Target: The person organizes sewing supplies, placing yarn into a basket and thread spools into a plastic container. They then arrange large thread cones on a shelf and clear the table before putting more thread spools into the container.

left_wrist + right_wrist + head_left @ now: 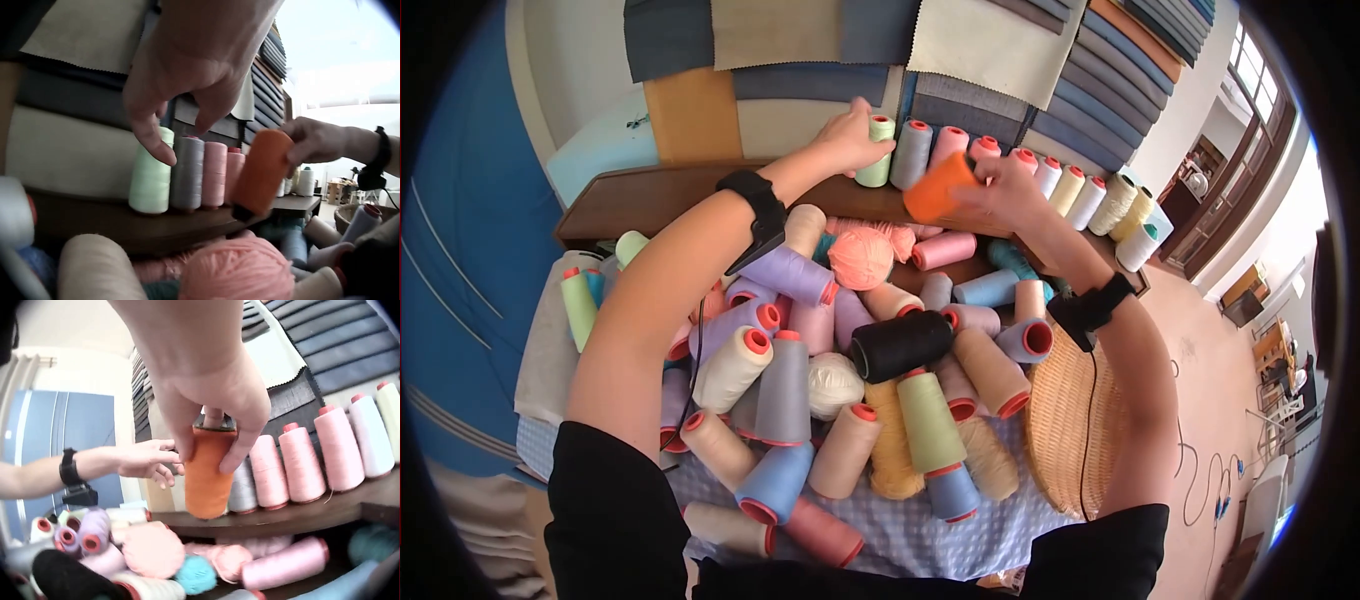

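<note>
My right hand point(1006, 190) pinches the orange thread spool point(940, 188) near its dark end, holding it tilted in front of the spool row. In the right wrist view, the orange spool point(209, 475) hangs below the fingers of my right hand point(209, 394). My left hand point(852, 138) is at the light green spool point(875, 155), which stands upright at the left end of the row. The left wrist view has my left hand point(187, 81) with fingers bent and apart over the green spool point(151, 175); whether a fingertip touches it, I cannot tell.
Grey, pink, white and cream spools stand along the wooden shelf point(730, 190), with fabric swatches point(790, 35) behind. Below lies a heap of cones and yarn balls, including a black cone point(902, 343). A wicker basket point(1060, 430) sits at the right.
</note>
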`<move>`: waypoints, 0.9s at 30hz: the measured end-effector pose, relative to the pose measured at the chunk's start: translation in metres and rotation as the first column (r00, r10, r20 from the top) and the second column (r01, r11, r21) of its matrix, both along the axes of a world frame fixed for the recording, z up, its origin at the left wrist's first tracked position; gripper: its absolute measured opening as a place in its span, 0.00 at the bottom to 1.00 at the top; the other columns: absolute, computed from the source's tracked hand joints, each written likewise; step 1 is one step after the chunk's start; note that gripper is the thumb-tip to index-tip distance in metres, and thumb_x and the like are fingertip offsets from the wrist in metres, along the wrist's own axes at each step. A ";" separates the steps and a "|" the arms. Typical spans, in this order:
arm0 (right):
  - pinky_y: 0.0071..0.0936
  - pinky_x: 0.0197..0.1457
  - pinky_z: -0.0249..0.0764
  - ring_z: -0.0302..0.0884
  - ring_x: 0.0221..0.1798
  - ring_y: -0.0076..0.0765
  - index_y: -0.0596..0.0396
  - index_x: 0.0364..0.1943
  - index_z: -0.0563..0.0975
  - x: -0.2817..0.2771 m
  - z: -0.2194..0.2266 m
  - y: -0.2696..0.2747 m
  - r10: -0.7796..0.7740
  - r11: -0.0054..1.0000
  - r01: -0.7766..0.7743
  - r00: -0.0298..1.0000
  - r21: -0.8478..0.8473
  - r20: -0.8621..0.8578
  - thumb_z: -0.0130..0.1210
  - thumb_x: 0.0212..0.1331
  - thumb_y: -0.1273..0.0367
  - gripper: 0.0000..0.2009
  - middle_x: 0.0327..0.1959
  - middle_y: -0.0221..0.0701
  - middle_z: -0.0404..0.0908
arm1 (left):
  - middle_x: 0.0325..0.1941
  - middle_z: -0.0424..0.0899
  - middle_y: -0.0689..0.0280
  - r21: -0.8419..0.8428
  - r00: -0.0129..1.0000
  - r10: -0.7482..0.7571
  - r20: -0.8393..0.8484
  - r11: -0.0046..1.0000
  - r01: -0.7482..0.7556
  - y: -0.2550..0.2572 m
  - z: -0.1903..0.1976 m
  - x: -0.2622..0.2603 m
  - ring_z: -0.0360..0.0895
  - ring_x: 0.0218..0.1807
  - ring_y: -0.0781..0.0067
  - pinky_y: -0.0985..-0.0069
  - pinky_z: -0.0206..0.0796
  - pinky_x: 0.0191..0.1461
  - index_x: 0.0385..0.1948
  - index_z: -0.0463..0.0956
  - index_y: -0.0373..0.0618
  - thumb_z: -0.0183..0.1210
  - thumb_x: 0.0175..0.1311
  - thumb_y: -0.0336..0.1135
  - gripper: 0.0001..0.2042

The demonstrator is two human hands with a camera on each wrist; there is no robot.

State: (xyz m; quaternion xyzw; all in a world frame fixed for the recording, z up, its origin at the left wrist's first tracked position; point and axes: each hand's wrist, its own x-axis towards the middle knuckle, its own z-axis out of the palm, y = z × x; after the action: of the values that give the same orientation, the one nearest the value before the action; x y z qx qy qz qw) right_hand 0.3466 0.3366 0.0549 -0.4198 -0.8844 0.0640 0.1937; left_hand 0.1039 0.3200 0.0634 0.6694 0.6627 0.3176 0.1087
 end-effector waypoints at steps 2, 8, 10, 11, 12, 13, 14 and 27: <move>0.16 0.33 0.75 0.76 0.30 0.18 0.59 0.28 0.76 -0.012 0.005 -0.006 -0.163 0.884 -0.145 0.795 -0.444 -0.584 0.65 0.49 0.63 0.13 0.28 0.29 0.78 | 0.40 0.76 0.55 -0.028 0.999 -0.025 0.035 0.999 0.026 -0.002 0.002 -0.001 0.79 0.31 0.67 0.74 0.76 0.27 0.56 0.56 0.37 0.57 0.55 0.40 0.29; 0.18 0.39 0.77 0.79 0.35 0.25 0.61 0.32 0.75 -0.031 0.013 -0.030 -0.276 0.770 -0.338 0.588 -0.541 -0.760 0.62 0.53 0.63 0.14 0.34 0.34 0.77 | 0.56 0.65 0.56 -0.275 0.699 -0.118 0.705 0.863 0.424 -0.044 0.019 0.011 0.79 0.42 0.59 0.71 0.76 0.44 0.56 0.58 0.39 0.54 0.60 0.47 0.28; 0.19 0.39 0.77 0.79 0.37 0.26 0.63 0.34 0.75 -0.027 0.012 -0.039 -0.279 0.742 -0.380 0.574 -0.552 -0.770 0.62 0.53 0.62 0.16 0.35 0.36 0.77 | 0.55 0.66 0.57 -0.271 0.595 -0.197 0.779 0.750 0.603 -0.046 0.016 0.003 0.79 0.41 0.60 0.73 0.75 0.45 0.55 0.59 0.41 0.56 0.59 0.49 0.28; 0.21 0.39 0.77 0.79 0.36 0.29 0.60 0.39 0.74 -0.024 0.015 -0.045 -0.227 0.782 -0.241 0.748 -0.575 -0.624 0.61 0.53 0.62 0.17 0.35 0.35 0.77 | 0.52 0.69 0.58 -0.241 0.590 -0.215 0.779 0.765 0.597 -0.048 0.017 -0.001 0.78 0.38 0.66 0.76 0.74 0.43 0.54 0.61 0.43 0.59 0.57 0.49 0.28; 0.24 0.39 0.77 0.79 0.35 0.31 0.58 0.43 0.73 -0.021 0.018 -0.051 -0.188 0.824 -0.102 0.879 -0.557 -0.438 0.60 0.54 0.62 0.18 0.35 0.34 0.78 | 0.52 0.69 0.58 -0.239 0.592 -0.223 0.775 0.763 0.600 -0.046 0.019 -0.008 0.78 0.38 0.66 0.76 0.74 0.43 0.54 0.61 0.43 0.59 0.57 0.49 0.28; 0.24 0.39 0.77 0.79 0.35 0.31 0.58 0.43 0.73 -0.012 0.023 -0.059 -0.190 0.828 -0.099 0.876 -0.551 -0.443 0.60 0.54 0.62 0.18 0.35 0.34 0.78 | 0.49 0.71 0.60 -0.255 0.694 -0.250 0.675 0.804 0.538 -0.042 0.021 -0.017 0.78 0.37 0.69 0.78 0.74 0.41 0.53 0.63 0.43 0.61 0.57 0.48 0.27; 0.27 0.43 0.75 0.78 0.39 0.34 0.57 0.45 0.73 -0.006 0.039 -0.089 0.025 0.881 -0.136 0.970 -0.454 -0.242 0.61 0.52 0.61 0.20 0.37 0.35 0.77 | 0.45 0.73 0.61 -0.260 0.782 -0.264 0.564 0.843 0.472 -0.038 0.021 -0.027 0.77 0.36 0.72 0.80 0.74 0.39 0.51 0.64 0.44 0.62 0.56 0.47 0.26; 0.36 0.52 0.69 0.73 0.48 0.45 0.50 0.50 0.72 0.069 -0.014 -0.130 0.101 0.926 0.171 0.746 -0.336 0.658 0.65 0.38 0.63 0.29 0.44 0.39 0.76 | 0.39 0.77 0.55 -0.015 1.000 0.020 -0.018 1.000 -0.020 0.051 -0.032 -0.060 0.79 0.33 0.67 0.74 0.75 0.24 0.44 0.67 0.39 0.71 0.37 0.38 0.30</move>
State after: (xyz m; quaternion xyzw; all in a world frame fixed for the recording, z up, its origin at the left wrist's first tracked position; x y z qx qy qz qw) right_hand 0.4151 0.2062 0.0408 -0.4605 -0.8576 0.0747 -0.2163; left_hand 0.0442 0.3709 0.0311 0.6647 0.6726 0.3079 0.1046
